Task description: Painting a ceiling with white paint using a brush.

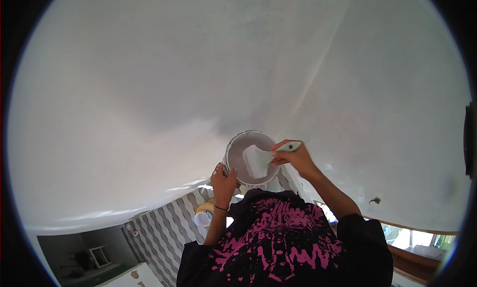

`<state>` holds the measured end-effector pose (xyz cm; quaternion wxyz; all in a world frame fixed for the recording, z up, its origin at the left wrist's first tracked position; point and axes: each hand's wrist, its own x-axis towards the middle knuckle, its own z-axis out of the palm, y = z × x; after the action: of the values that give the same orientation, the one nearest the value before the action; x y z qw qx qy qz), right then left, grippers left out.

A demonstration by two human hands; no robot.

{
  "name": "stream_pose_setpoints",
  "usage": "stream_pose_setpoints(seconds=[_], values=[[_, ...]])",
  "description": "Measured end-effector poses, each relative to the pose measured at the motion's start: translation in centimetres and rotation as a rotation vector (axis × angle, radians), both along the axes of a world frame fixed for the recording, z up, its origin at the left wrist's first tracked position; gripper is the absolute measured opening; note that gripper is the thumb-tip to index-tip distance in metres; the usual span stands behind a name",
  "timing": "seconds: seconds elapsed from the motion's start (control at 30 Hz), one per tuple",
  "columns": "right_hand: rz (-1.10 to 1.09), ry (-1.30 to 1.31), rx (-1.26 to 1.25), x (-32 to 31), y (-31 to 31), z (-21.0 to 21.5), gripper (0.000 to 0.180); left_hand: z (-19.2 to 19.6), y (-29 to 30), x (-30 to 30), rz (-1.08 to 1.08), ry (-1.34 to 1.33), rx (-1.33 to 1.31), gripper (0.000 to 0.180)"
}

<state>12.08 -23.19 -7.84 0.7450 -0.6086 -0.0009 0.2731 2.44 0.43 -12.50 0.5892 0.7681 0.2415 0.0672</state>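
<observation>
A round white bucket [229,149] with paint-smeared sides is held up in front of my chest. My left hand [224,181] grips its near left rim, thumb over the edge. Wrapped round the handle of a wide paintbrush [257,161], my right hand [293,155] is at the bucket's right side. The brush's broad white head is over the bucket's opening, tilted down to the left; whether it touches the pale paint inside I cannot tell. The handle's end, with a hole in it, sticks out past my right fingers.
A white wall [164,88] rises ahead, meeting another wall [397,113] at a corner on the right. Below lies a grey-and-white wavy patterned floor [164,232], where a small white tub [202,219] stands. A window opening [417,240] is at the lower right.
</observation>
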Motion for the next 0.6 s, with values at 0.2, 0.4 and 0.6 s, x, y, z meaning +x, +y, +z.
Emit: stream_pose_setpoints(seconds=[0.2,0.4,0.6], values=[[-0.119,-0.019,0.169,0.5,-3.9,1.1,0.020,0.7,-0.3,0.1,-0.011,-0.055,-0.099,0.022],[-0.243,0.007,0.302,-0.9,-4.8,1.9,0.022,1.8,-0.7,0.1,-0.030,-0.101,-0.226,0.023],[-0.383,-0.126,0.451,-0.1,-6.1,8.5,0.021,3.1,-1.0,-0.3,-0.056,-0.125,-0.256,0.023]])
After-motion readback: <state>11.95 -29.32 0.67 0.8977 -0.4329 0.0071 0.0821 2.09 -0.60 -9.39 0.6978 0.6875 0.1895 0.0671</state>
